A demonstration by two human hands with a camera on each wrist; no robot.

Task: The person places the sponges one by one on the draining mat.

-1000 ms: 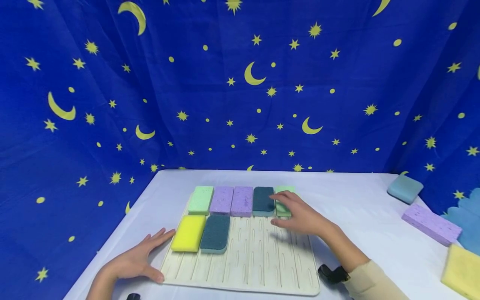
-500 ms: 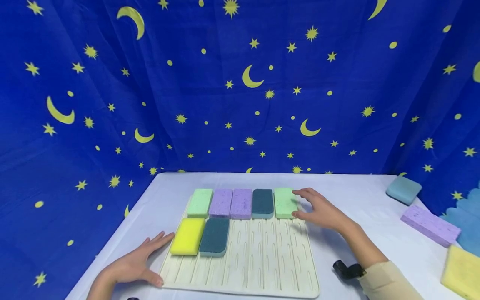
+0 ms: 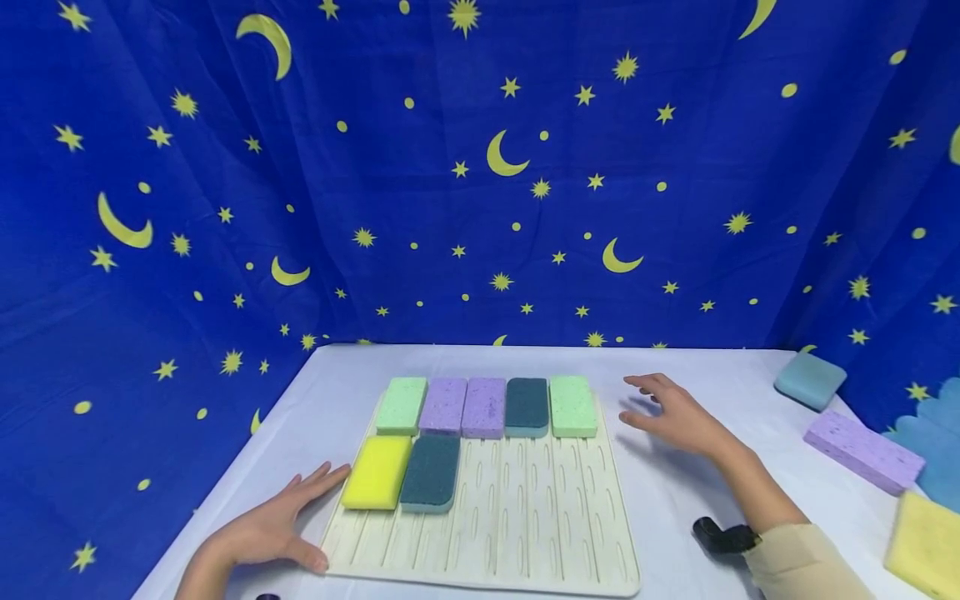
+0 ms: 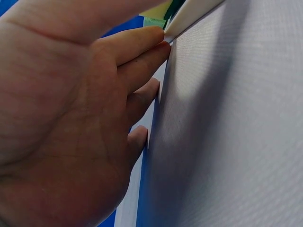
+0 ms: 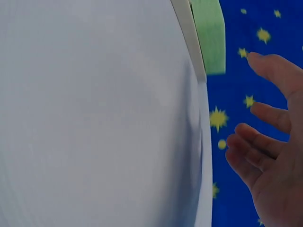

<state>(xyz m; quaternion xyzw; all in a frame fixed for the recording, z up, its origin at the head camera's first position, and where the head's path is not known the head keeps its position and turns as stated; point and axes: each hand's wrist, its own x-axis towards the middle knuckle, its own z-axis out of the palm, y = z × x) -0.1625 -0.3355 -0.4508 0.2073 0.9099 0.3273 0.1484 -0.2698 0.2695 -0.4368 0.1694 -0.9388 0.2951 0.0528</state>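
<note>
Right grip [image 3: 675,418], fingers apart, with nearest green sponge [image 3: 573,407] left of it on white mat [image 3: 540,533]; left grip [image 3: 273,518], fingers spread, beside mat, its palm [image 4: 90,137] shown only by left wrist.

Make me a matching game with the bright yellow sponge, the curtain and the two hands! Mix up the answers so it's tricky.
1. Left hand
2. Right hand
3. Bright yellow sponge
4. Curtain

A. Over the table, right of the mat
B. Blue, patterned in yellow
C. Spread at the mat's left edge
D. Lying next to a dark sponge

Pairs: 1-C, 2-A, 3-D, 4-B
</note>
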